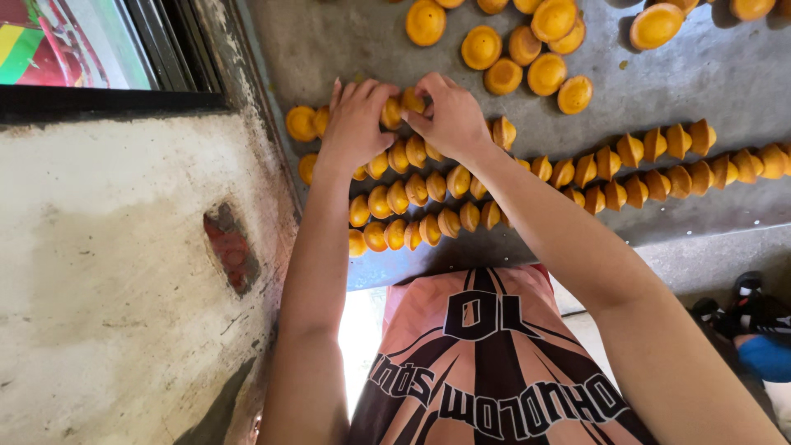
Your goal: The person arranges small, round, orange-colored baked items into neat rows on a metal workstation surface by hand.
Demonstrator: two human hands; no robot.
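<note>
Both hands meet at the near-left end of the grey metal tray [700, 74], over the top row of small orange cup-shaped cakes [412, 194] standing on edge. The left hand [356, 124] closes its fingers on one cake [390, 113]; the right hand [451, 119] pinches the neighbouring cake [412, 101] between thumb and fingertips. Judged by look, these are light, soft and easily dented; a gentle grip across the rim suits them best. Loose cakes [527, 49] lie further back.
</note>
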